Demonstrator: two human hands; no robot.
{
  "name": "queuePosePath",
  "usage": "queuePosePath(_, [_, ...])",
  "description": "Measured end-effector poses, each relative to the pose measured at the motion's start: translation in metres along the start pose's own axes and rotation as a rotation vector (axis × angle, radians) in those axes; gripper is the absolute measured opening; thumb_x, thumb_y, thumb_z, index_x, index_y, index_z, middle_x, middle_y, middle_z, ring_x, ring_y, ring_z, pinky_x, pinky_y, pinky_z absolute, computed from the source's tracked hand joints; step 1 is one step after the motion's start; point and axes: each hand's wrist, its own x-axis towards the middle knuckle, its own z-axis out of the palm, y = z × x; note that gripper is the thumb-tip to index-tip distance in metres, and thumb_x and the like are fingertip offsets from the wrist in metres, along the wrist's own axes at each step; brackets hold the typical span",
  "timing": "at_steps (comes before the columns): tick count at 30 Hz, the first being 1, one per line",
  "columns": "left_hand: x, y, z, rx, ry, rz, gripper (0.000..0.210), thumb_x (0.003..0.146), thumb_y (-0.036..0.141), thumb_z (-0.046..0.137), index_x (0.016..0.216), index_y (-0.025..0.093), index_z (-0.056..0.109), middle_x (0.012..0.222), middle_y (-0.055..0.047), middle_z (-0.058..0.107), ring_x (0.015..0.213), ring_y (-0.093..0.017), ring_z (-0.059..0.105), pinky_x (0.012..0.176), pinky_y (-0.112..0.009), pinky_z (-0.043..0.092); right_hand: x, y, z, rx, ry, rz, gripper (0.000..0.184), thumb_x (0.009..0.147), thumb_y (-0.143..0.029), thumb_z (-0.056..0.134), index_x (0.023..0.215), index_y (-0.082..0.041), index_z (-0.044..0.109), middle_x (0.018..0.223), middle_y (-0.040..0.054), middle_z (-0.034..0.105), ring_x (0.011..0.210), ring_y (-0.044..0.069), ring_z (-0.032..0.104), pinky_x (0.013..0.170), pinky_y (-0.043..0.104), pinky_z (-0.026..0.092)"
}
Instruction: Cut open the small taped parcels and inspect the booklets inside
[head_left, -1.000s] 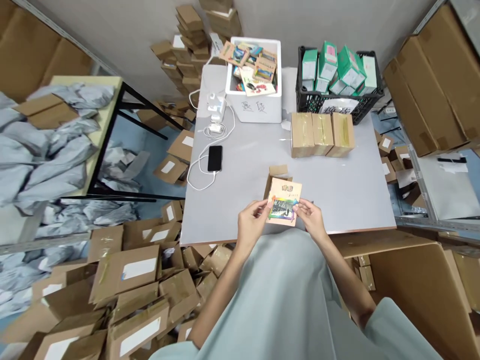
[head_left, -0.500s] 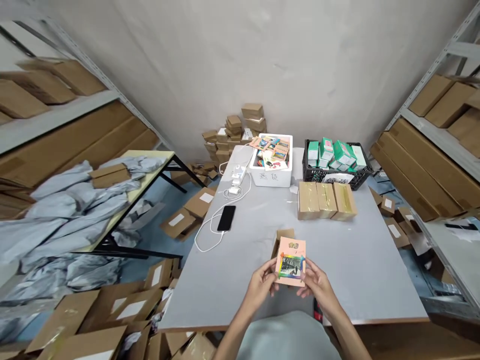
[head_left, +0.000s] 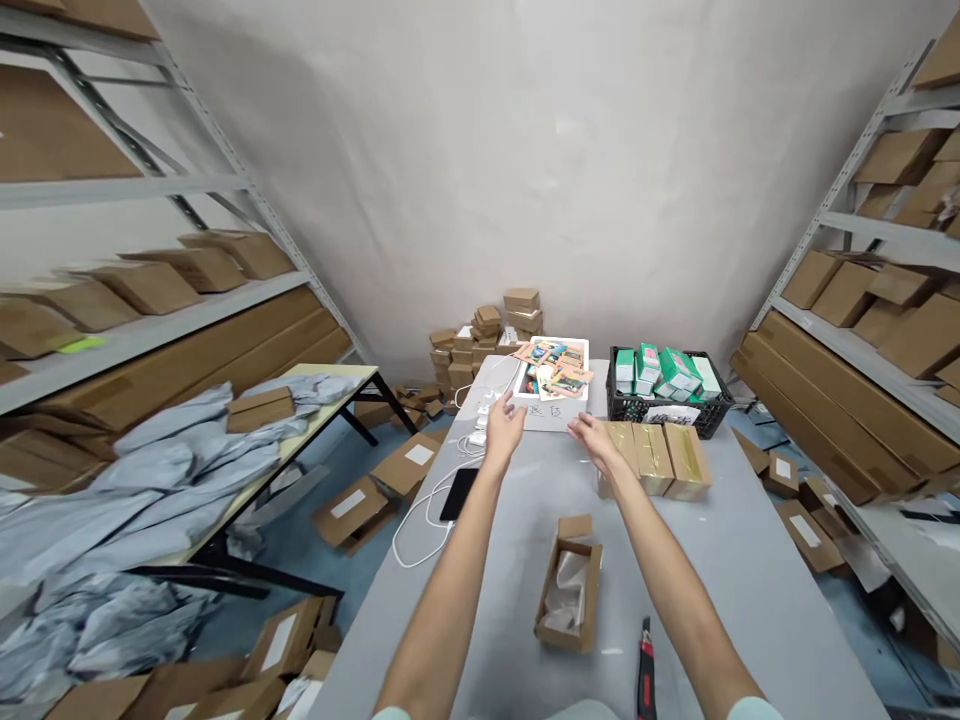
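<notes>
Both my arms reach forward across the grey table. My left hand [head_left: 504,430], fingers apart and holding nothing, hovers just left of a white box [head_left: 553,415] with handwriting on its front. My right hand [head_left: 596,440] is at that box's right front corner, fingers spread and nothing seen in them. Pink picture cards [head_left: 568,380] lie heaped in the white box, some jutting over its rim. Between my forearms stands an open small cardboard box [head_left: 591,605] with crumpled clear plastic [head_left: 566,590] inside. A red and black utility knife [head_left: 646,672] lies beside my right forearm.
Taped cardboard boxes [head_left: 654,460] sit right of my right hand, before a black crate [head_left: 724,405] of green and white packs. A phone [head_left: 459,493] and white cable lie left. Shelves flank the table; grey bags [head_left: 172,480] cover a side table.
The pink picture card has left my hands, and both hands have moved forward from the near edge to the white box. The small cardboard box and the knife are now uncovered. The view has tilted up.
</notes>
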Motion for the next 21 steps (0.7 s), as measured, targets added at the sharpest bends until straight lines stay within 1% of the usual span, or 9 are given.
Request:
queuePosePath(2, [-0.019,-0.025,-0.011,0.030,0.022,-0.033,0.059,0.083,0.067,0.083,0.119,0.020,0.077,0.132,-0.025,0.075,0.125,-0.037,0.072,0.095,-0.048,0.061,0.000,0.017,-0.018,-0.037,0.043,0.038,0.057,0.067,-0.041,0.093,0.114,-0.012,0.081,0.127,0.0171,0.080,0.123,0.029,0.076,0.117,0.049,0.059])
queuePosePath(4, [-0.064,-0.058,-0.028,0.115,-0.027,-0.158,0.061,0.083,0.068,0.081,0.120,0.021,0.077,0.143,-0.025,0.072,0.135,-0.041,0.069,0.105,-0.052,0.060,-0.022,0.044,-0.052,-0.075,0.107,0.074,0.052,0.062,-0.045,0.094,0.103,-0.015,0.081,0.128,0.0162,0.080,0.127,0.031,0.073,0.118,0.051,0.056])
queuePosePath(7, [-0.150,-0.100,-0.055,0.273,-0.147,-0.497,0.055,0.083,0.070,0.078,0.114,0.025,0.077,0.138,-0.018,0.077,0.144,-0.042,0.065,0.118,-0.057,0.054,-0.084,0.092,-0.111,-0.138,0.229,0.153,0.059,0.054,-0.063,0.093,0.093,-0.021,0.079,0.122,0.0135,0.081,0.130,0.035,0.070,0.120,0.056,0.053])
queuePosePath(9, [-0.200,-0.117,-0.068,0.295,-0.183,-0.605,0.059,0.080,0.073,0.078,0.106,0.020,0.077,0.127,-0.021,0.081,0.140,-0.046,0.068,0.121,-0.060,0.052,-0.132,0.125,-0.140,-0.184,0.271,0.244,0.067,0.047,-0.074,0.091,0.086,-0.022,0.076,0.109,0.0132,0.081,0.120,0.038,0.073,0.115,0.060,0.054])
queuePosePath(11, [-0.239,-0.126,-0.075,0.295,-0.222,-0.685,0.062,0.078,0.078,0.075,0.099,0.020,0.077,0.119,-0.020,0.083,0.136,-0.046,0.070,0.118,-0.060,0.054,-0.177,0.156,-0.156,-0.224,0.263,0.353,0.071,0.041,-0.079,0.091,0.081,-0.022,0.075,0.094,0.0120,0.080,0.103,0.038,0.077,0.105,0.063,0.058])
queuePosePath(13, [-0.265,-0.129,-0.077,0.276,-0.281,-0.778,0.066,0.078,0.084,0.070,0.097,0.021,0.078,0.120,-0.019,0.084,0.134,-0.045,0.072,0.114,-0.058,0.056,-0.213,0.185,-0.161,-0.252,0.224,0.445,0.076,0.040,-0.079,0.093,0.087,-0.021,0.078,0.093,0.0140,0.079,0.093,0.038,0.078,0.095,0.061,0.061])
queuePosePath(16, [-0.288,-0.127,-0.073,0.204,-0.389,-0.919,0.079,0.076,0.092,0.064,0.106,0.021,0.078,0.128,-0.018,0.082,0.133,-0.042,0.072,0.109,-0.054,0.059,-0.245,0.216,-0.154,-0.223,0.058,0.548,0.090,0.052,-0.087,0.088,0.115,-0.024,0.081,0.121,0.0158,0.081,0.101,0.035,0.080,0.099,0.054,0.060])
queuePosePath(19, [-0.300,-0.122,-0.063,0.174,-0.445,-0.814,0.083,0.075,0.094,0.063,0.109,0.019,0.078,0.124,-0.018,0.083,0.124,-0.041,0.075,0.102,-0.054,0.062,-0.255,0.221,-0.140,-0.214,-0.079,0.565,0.098,0.063,-0.094,0.081,0.136,-0.029,0.077,0.145,0.0135,0.076,0.113,0.034,0.079,0.107,0.052,0.058])
queuePosePath(21, [-0.306,-0.122,-0.060,0.208,-0.399,-0.701,0.080,0.075,0.089,0.069,0.107,0.016,0.078,0.119,-0.021,0.082,0.122,-0.041,0.075,0.108,-0.055,0.059,-0.256,0.214,-0.129,-0.254,-0.113,0.543,0.098,0.066,-0.095,0.079,0.138,-0.029,0.077,0.149,0.0127,0.074,0.117,0.035,0.078,0.110,0.053,0.058])
